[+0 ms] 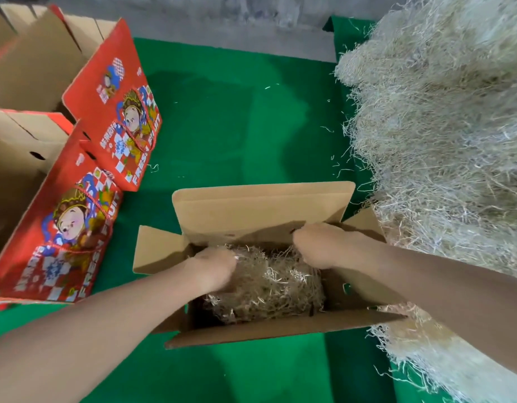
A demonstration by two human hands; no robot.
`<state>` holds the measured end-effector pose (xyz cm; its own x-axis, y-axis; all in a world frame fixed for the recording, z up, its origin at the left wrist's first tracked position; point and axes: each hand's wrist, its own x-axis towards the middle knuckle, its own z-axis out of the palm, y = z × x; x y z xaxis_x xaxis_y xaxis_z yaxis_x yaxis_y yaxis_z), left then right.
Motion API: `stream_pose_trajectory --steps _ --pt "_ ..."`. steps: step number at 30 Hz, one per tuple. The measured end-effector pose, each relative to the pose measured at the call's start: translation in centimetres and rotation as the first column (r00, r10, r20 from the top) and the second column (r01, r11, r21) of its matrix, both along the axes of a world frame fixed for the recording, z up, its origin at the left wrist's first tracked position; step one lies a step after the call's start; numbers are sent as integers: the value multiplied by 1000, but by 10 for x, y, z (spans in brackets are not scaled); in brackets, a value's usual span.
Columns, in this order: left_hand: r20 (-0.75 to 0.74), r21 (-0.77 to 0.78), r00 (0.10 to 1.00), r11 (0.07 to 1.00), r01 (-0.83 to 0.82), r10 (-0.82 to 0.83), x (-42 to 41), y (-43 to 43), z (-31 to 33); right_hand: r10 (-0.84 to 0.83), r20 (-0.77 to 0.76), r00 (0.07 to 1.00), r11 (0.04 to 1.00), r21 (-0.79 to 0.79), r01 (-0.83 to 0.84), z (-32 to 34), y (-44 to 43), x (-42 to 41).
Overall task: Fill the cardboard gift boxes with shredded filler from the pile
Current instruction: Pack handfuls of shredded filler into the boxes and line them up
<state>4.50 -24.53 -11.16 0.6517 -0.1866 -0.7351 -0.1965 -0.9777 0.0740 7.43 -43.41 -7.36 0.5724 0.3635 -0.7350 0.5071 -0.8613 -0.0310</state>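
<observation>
An open cardboard gift box point(260, 210) stands on the green cloth point(237, 126), its four plain brown flaps spread outward, the far flap standing tallest. Inside the box lies a wad of pale shredded filler point(269, 289), covering most of the bottom, with a dark strip of bare floor showing along the near wall and at the right end.

Both bare forearms reach down into the box. The left hand point(213, 269) is at the left end of the box, fingers curled down into the filler, pressing or gripping strands; how firmly it has hold of them cannot be told. The right hand point(321, 245) is at the far right of the box, close under the far flap, fingers bent over in a loose fist above the filler; whether any strands are caught in it cannot be told.

Just right of the box, touching its right flap, rises the big pile of shredded filler point(443, 135), running from beyond the box to nearer than it. Stray strands lie on the cloth between box and pile.

To the left of the box, well apart, stand two red printed gift boxes, one nearer point(62, 228) and one farther point(117, 109), both open-topped, with a cartoon figure and "FRESH FRUIT" lettering on the sides
</observation>
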Motion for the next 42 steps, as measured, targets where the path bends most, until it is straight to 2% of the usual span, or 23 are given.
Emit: stream_pose_trajectory --steps 2,4,6,8,10,11,13,15,16,18,20,21,24,26,28,30,31,33,35,37,39,40,42 --pt "160 -36 978 989 142 -135 2 -6 12 114 -124 986 993 -28 -118 -1 11 1" --pt "306 -40 920 962 269 -245 4 -10 20 191 -259 947 966 -123 -228 -11 24 0" --pt "338 -10 889 944 331 -308 6 -13 23 223 -365 904 926 -209 -313 -25 34 1" --pt "282 13 903 943 334 -324 6 -11 25 250 -424 871 880 -275 -387 -36 37 1" --pt "317 17 877 927 374 -360 4 -4 28 285 -448 847 842 -305 -445 -46 33 -2" --pt "378 -11 836 901 434 -398 3 0 28 300 -432 850 827 -326 -458 -51 30 -2" --pt "438 -144 774 814 563 -457 1 3 20 259 -351 900 888 -281 -365 -55 26 1" --pt "355 -269 806 773 574 -474 -1 3 8 258 -175 950 952 -122 -281 -51 30 6" --pt "251 -252 838 803 540 -484 0 1 -1 246 -108 963 968 -30 -250 -52 32 9" --pt "-19 -103 847 844 527 -531 0 -1 -20 264 -172 949 963 98 -250 -55 37 7" --pt "-246 22 783 804 594 -571 -1 0 -36 346 -341 874 927 -20 -374 -65 45 -4" --pt "-318 47 758 789 612 -569 -1 1 -40 388 -407 827 879 -107 -465 -69 45 -9" --pt "-437 75 718 773 630 -542 -1 9 -43 472 -499 727 706 -280 -650 -78 36 -13" --pt "-390 67 753 800 597 -530 -1 13 -41 448 -482 753 679 -365 -637 -73 35 -11" --pt "-143 48 813 816 576 -565 2 12 -31 442 -391 807 727 -371 -578 -64 40 -8" --pt "104 35 816 823 568 -568 6 7 -20 462 -168 871 828 -270 -492 -62 54 -5" --pt "150 12 824 834 551 -547 7 6 -18 485 -111 868 848 -182 -497 -62 63 -6" --pt "144 -26 848 855 519 -510 7 5 -20 545 -143 826 830 -44 -555 -67 79 -12" --pt "86 20 844 848 530 -529 4 9 -25 556 -227 800 821 -4 -571 -84 83 -25" --pt "1 134 815 807 574 -580 0 12 -34 421 -155 894 907 43 -419 -91 75 -38" --pt "-70 210 795 770 602 -603 -4 14 -45 356 -46 933 935 17 -355 -100 67 -48" --pt "-102 237 784 751 617 -612 -6 16 -48 416 -7 909 909 -20 -416 -104 66 -50" --pt "-135 278 763 715 642 -632 -8 18 -50 452 -89 888 887 -68 -458 -112 67 -50"
